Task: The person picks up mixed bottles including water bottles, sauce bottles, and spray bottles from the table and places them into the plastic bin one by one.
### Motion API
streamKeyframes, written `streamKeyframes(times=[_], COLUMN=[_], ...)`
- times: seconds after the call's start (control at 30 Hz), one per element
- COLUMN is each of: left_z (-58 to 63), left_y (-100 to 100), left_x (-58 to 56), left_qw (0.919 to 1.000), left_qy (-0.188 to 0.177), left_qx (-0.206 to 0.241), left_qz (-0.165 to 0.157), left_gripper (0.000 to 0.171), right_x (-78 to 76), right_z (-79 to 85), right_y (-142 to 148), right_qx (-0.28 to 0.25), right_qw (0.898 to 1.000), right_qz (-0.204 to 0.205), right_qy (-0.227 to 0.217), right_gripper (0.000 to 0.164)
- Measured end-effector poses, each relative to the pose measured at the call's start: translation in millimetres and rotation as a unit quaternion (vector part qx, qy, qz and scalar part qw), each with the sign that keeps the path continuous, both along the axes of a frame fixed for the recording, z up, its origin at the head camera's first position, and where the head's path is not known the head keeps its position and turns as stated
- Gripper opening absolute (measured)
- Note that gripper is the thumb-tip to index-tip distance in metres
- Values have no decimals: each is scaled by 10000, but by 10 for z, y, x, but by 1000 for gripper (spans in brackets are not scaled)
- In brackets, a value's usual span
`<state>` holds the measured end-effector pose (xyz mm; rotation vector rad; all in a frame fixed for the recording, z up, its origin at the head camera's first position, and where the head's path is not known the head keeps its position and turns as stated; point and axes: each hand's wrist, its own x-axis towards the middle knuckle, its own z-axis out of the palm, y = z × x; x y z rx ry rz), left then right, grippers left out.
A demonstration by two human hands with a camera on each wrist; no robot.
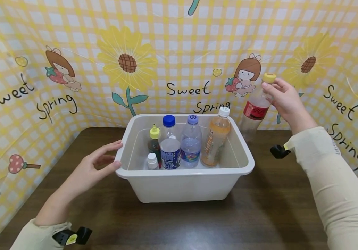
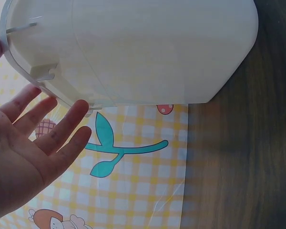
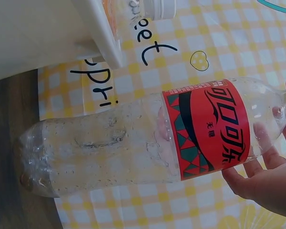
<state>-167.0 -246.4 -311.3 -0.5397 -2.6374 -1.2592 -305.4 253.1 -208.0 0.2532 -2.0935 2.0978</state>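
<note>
My right hand (image 1: 286,100) grips a clear plastic cola bottle (image 3: 109,143) by its neck, just under the yellow cap (image 1: 269,77). The bottle carries a red label (image 3: 207,129) and tilts beside the right end of a white plastic tub (image 1: 185,187). At the tub's left end my left hand (image 1: 88,170) touches the rim with fingertips and thumb, its fingers mostly straight. Inside the tub stand a blue-capped bottle (image 1: 170,146), a purple-capped bottle (image 1: 192,142), a white-capped bottle with an orange label (image 1: 215,139), a yellow-tipped squeeze bottle (image 1: 154,140) and a small white-capped bottle (image 1: 152,160).
The tub stands on a dark wooden table (image 1: 179,225). A yellow checked cloth (image 1: 179,41) with flowers and lettering hangs behind and on both sides. A small black camera (image 1: 280,151) sits at the right wrist, another black camera (image 1: 83,235) at the left.
</note>
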Motion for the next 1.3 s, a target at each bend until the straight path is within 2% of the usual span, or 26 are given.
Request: streamKeyframes(times=[0.23,0.5,0.9,1.3], left_z=[-3,3,3,-1], left_y=[-5,-4,-14,-25], left_x=[5,-2,2,3], left_qw=[10000,10000,10000,10000], left_qy=[30,28,49,12], left_qx=[-31,-24,16,4], left_qz=[-16,-9,-47,-56], left_gripper=[49,49,48,49], right_x=[2,54,177,266], right_z=[22,145,313,500], right_y=[1,-17,-70,-95], right_qx=[-8,-271,-323,-618], right_qw=[10000,9993,9970,9940], right_qz=[19,219,505,688], right_qy=[-52,117,494,579], right_gripper=[34,36,18,25])
